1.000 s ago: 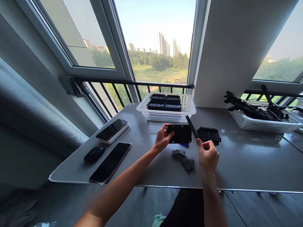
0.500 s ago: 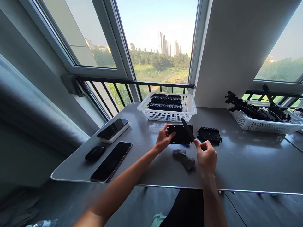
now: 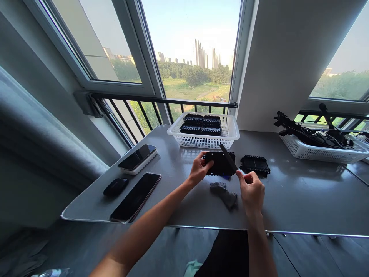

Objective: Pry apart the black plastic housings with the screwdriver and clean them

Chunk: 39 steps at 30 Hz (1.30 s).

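My left hand (image 3: pixel 199 168) is closed on the left end of a black plastic plate (image 3: pixel 219 163) with a notched edge, thumb on its face, holding it tilted above the table. In my right hand (image 3: pixel 251 188) is a long, flat, dark file-like tool (image 3: pixel 229 157), its strip lying slantwise across the plate's right part. The fingers cover most of its handle. A similar black toothed part (image 3: pixel 255 164) lies on the table just right of the plate. Below the plate rests a crumpled grey cloth (image 3: pixel 225 195). Something small and blue (image 3: pixel 226 177) shows under the plate's lower edge.
Behind my hands stands a white basket (image 3: pixel 207 143) with several black parts. Another white basket (image 3: pixel 314 154) at the right holds black gear and cables. Two phones (image 3: pixel 136 197) (image 3: pixel 137 157), one on a white box, and a black mouse-like object (image 3: pixel 115 187) lie at the left of the grey table (image 3: pixel 305 204).
The tool's tip has shifted very slightly left over the plate. Both hands keep their hold, and everything else looks the same.
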{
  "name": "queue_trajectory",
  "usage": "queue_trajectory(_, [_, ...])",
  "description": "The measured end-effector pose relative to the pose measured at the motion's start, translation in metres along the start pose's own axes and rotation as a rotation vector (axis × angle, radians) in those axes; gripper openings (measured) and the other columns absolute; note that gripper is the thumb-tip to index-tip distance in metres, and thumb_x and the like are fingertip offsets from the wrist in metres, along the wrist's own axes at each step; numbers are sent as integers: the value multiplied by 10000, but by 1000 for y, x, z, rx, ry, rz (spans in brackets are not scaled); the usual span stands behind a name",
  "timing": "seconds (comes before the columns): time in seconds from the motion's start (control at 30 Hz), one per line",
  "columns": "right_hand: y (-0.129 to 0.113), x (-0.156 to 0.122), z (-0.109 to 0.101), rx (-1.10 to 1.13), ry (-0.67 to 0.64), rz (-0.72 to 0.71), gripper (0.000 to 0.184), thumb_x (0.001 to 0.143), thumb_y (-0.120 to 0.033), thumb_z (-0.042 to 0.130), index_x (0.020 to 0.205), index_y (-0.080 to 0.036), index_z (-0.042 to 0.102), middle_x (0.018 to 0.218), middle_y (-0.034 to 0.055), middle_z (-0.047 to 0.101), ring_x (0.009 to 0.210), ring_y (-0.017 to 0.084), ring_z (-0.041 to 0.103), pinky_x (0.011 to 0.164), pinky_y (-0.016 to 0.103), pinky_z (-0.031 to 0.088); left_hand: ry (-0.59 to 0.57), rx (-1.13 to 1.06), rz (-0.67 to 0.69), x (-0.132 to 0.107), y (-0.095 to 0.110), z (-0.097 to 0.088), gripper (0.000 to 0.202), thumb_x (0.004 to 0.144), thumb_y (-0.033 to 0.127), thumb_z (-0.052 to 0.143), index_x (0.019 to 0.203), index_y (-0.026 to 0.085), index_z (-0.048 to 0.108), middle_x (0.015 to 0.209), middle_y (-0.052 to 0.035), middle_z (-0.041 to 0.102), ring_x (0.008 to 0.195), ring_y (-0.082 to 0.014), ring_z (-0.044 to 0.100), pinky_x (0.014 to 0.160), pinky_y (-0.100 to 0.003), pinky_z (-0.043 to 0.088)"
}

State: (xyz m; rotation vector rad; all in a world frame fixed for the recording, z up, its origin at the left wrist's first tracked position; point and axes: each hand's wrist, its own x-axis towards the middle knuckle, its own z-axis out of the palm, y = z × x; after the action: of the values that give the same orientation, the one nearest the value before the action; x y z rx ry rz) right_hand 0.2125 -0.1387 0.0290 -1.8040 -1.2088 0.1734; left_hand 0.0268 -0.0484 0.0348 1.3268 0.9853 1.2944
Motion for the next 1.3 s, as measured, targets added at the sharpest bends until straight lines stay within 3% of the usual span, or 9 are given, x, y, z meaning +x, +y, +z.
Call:
queue_trajectory(0.13, [-5, -4, 5, 24, -113, -109, 537, 788, -741, 486, 647, -223, 523, 552, 1, 596, 513, 172, 535, 560, 266, 324, -34, -4, 14, -2, 2, 3, 429, 653, 338, 750, 970, 170, 514, 604, 42, 601, 503, -114, 577, 491, -204, 452])
queue_trajectory(0.23, [-6, -5, 7, 19, -150, -110, 527, 773, -736, 516, 661, -222, 548, 574, 4, 615, 537, 178, 557, 568, 262, 329, -55, -5, 19, -4, 3, 5, 434, 645, 343, 761, 963, 164, 524, 591, 43, 596, 508, -115, 577, 489, -197, 437])
queue_trajectory(0.47, [5, 4, -5, -10, 71, 74, 532, 775, -734, 514, 622, -225, 518, 553, 19, 616, 521, 190, 544, 558, 274, 321, 16, -21, -11, 0, 2, -2, 434, 653, 336, 746, 976, 172, 507, 634, 35, 617, 532, -116, 586, 519, -215, 477])
queue_trajectory(0.67, [-2, -1, 2, 28, -77, -71, 538, 770, -745, 503, 625, -228, 511, 540, 4, 601, 503, 181, 541, 554, 271, 316, -30, -16, -11, -2, 6, 4, 414, 655, 327, 743, 961, 179, 506, 588, 55, 584, 487, -98, 552, 486, -194, 445])
queue_trajectory(0.9, [8, 7, -5, 5, 105, 90, 545, 770, -750, 493, 619, -228, 524, 571, 30, 619, 521, 194, 544, 552, 286, 327, 7, -12, 10, 0, 7, 0, 434, 649, 339, 750, 974, 176, 513, 618, 39, 607, 514, -117, 583, 496, -209, 469])
queue_trajectory(1.0, [6, 6, -5, 53, 94, 41, 540, 780, -740, 494, 618, -225, 507, 561, 19, 607, 513, 182, 539, 565, 279, 341, -4, -8, 5, 0, 6, 0, 428, 653, 339, 745, 971, 177, 508, 615, 40, 606, 508, -117, 581, 488, -210, 471])
queue_trajectory(1.17, [-2, -1, 0, 52, -32, -41, 535, 769, -742, 509, 633, -225, 505, 548, -6, 587, 500, 170, 530, 543, 263, 331, -23, -12, 1, -1, 5, 1, 428, 654, 340, 746, 963, 184, 494, 619, 44, 605, 504, -119, 584, 492, -223, 489])
queue_trajectory(1.3, [3, 3, -5, 21, 60, 56, 536, 783, -738, 491, 633, -225, 524, 567, 13, 605, 515, 180, 536, 546, 276, 328, 5, -32, -3, 1, 4, -1, 450, 644, 347, 753, 981, 179, 506, 637, 36, 621, 527, -126, 599, 511, -228, 494])
